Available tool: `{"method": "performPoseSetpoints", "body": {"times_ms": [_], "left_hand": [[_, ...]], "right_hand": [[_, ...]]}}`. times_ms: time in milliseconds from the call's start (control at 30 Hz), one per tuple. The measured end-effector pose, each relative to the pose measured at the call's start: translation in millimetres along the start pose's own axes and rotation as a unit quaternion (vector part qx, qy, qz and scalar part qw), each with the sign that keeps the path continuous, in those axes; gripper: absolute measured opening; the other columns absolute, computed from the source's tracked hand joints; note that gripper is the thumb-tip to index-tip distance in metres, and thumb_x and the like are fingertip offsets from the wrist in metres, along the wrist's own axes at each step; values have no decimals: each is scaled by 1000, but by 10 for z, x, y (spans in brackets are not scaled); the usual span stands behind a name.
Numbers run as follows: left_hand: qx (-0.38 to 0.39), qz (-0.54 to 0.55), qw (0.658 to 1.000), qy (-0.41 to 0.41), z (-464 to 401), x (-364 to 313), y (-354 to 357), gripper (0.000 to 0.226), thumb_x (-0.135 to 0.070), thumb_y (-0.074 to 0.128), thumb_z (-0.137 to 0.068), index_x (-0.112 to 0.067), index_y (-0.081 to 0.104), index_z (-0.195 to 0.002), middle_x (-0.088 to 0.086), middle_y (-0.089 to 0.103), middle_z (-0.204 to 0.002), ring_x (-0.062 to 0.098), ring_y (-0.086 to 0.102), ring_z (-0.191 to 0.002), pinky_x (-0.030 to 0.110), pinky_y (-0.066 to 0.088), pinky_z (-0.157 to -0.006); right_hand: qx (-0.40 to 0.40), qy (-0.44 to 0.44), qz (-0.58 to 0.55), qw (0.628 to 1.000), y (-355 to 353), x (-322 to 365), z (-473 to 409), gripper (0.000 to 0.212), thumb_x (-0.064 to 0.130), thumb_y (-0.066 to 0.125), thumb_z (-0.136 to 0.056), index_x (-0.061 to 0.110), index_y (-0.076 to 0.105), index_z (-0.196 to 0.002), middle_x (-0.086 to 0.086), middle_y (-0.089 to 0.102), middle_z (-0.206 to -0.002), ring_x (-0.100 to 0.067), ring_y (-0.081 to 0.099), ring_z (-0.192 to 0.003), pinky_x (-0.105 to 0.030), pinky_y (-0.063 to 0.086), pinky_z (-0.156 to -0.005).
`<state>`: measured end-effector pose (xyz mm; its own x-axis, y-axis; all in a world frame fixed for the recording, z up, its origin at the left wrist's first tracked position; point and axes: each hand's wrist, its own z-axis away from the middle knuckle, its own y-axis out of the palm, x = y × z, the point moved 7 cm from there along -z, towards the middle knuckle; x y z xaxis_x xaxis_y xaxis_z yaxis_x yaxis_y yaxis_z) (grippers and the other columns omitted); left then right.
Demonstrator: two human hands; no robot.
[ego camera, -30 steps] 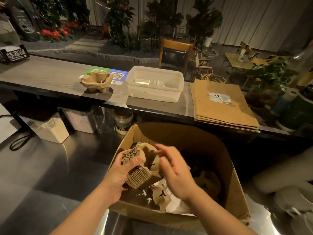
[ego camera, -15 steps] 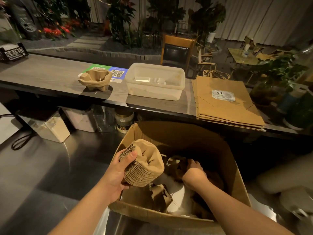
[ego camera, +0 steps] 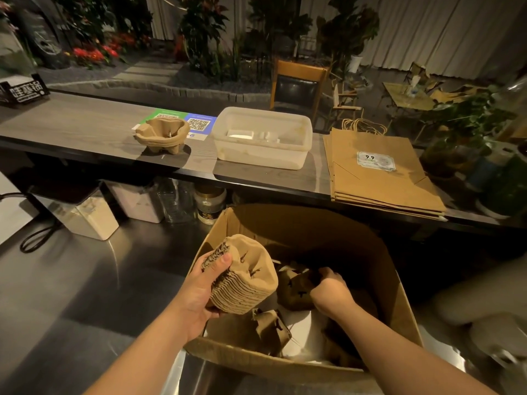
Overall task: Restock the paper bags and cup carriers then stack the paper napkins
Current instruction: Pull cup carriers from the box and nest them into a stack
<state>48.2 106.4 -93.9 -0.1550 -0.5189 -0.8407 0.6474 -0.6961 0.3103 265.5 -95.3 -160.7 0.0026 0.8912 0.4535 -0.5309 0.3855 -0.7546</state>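
Standing over an open cardboard box (ego camera: pixel 379 283) on the steel worktop (ego camera: pixel 85 295), the person had both hands at it. Inside the box lay loose brown cup carriers (ego camera: pixel 273 327) over something white, jumbled rather than stacked. The left hand (ego camera: pixel 199 292) gripped a thick nested stack of carriers (ego camera: pixel 245 280) at the box's 9 o'clock edge, thumb pressed on the ribbed top edge, fingers curled underneath. The right hand (ego camera: pixel 330 289) was down inside the box, fingers curled round another dark brown carrier (ego camera: pixel 293 289).

At 12 o'clock from the box, on the wooden counter (ego camera: pixel 71 126), sat a translucent plastic tub (ego camera: pixel 261 138) with a few small white items in its bottom; what they were I could not tell. At 11 o'clock on the same counter stood a short stack of carriers (ego camera: pixel 162 135), moulded pulp, tan, with rounded cup wells. At 1 o'clock lay a flat pile of kraft paper bags (ego camera: pixel 376 172), twine handles pointing away, the top bag bearing a pale sticker (ego camera: pixel 376 160) that read "9.9".

Behind the counter stack lay a green and blue card (ego camera: pixel 196 124) printed with QR codes. A black sign (ego camera: pixel 24 91) with white Chinese characters stood at the counter's far left end. Under the counter ledge were white canisters (ego camera: pixel 85 215) and a lidded glass jar (ego camera: pixel 209 203).
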Motion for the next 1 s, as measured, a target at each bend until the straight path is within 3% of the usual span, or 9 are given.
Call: {"method": "performPoseSetpoints", "body": {"times_ms": [233, 300, 367, 433, 500, 600, 767, 900, 1000], "left_hand": [[8, 4, 1000, 0, 27, -41, 40, 99, -74, 89, -45, -40, 58, -133, 5, 73, -125, 35, 65, -121, 65, 49, -104], [8, 5, 1000, 0, 29, -50, 29, 100, -73, 88, -45, -40, 57, -133, 4, 73, -126, 35, 65, -121, 64, 49, -104], [7, 5, 1000, -3, 23, -35, 9, 98, -71, 87, -46, -39, 57, -134, 4, 73, -125, 35, 65, -121, 64, 49, -105], [8, 7, 1000, -3, 15, -20, -1, 95, -70, 86, -48, -39, 57, -133, 4, 74, -124, 35, 65, -120, 63, 50, -103], [8, 8, 1000, -2, 11, -21, 3, 94, -70, 85, -48, -38, 58, -133, 5, 74, -124, 35, 66, -120, 61, 52, -102], [7, 5, 1000, -6, -2, -7, 5, 94, -70, 89, -48, -38, 59, -132, 5, 74, -123, 35, 66, -119, 61, 52, -101], [10, -10, 1000, -8, -3, 13, 1, 107, -74, 93, -39, -39, 58, -134, 6, 73, -125, 37, 65, -120, 64, 50, -102], [19, -10, 1000, -15, 18, 15, 36, 76, -62, 81, -66, -35, 58, -133, 10, 73, -122, 37, 66, -117, 59, 53, -97], [26, -8, 999, -31, 54, 24, 64, 72, -61, 81, -72, -33, 57, -134, 13, 72, -123, 38, 66, -116, 55, 56, -89]], "right_hand": [[37, 34, -31, 998, 210, 32, -54, 85, 2, 68, -82, 21, 31, -156, -9, 47, -145, -31, 49, -132, -43, 53, -104], [38, 22, -73, 996, 220, 75, -23, 91, 4, 74, -79, 24, 29, -156, -10, 49, -144, -32, 54, -128, -45, 57, -98], [45, -1, -122, 991, 199, 158, 70, 92, 10, 77, -83, 21, 26, -158, -12, 53, -144, -26, 62, -118, -35, 62, -83], [40, -36, -176, 983, 121, 260, 168, 81, 22, 77, -88, 16, 33, -155, -11, 59, -138, -20, 66, -107, -27, 61, -74], [31, -97, -221, 970, -3, 380, 299, 57, 34, 73, -92, 19, 51, -143, -3, 67, -126, -17, 70, -101, -36, 63, -79], [1, -196, -237, 951, -244, 562, 616, 14, 26, 67, -97, 31, 67, -110, 9, 73, -103, -8, 71, -94, -36, 62, -85], [-51, -333, -133, 932, -478, 733, 1076, 34, 10, 69, -94, 43, 64, -98, 21, 59, -106, -5, 56, -105, -24, 50, -92], [-83, -486, -13, 870, -497, 888, 1349, 25, 13, 74, -90, 34, 66, -100, 24, 57, -109, -5, 52, -108, -26, 53, -93], [-101, -532, 27, 840, -489, 961, 1457, 24, 13, 75, -90, 29, 67, -106, 17, 60, -117, -7, 54, -113, -28, 55, -93]]}}
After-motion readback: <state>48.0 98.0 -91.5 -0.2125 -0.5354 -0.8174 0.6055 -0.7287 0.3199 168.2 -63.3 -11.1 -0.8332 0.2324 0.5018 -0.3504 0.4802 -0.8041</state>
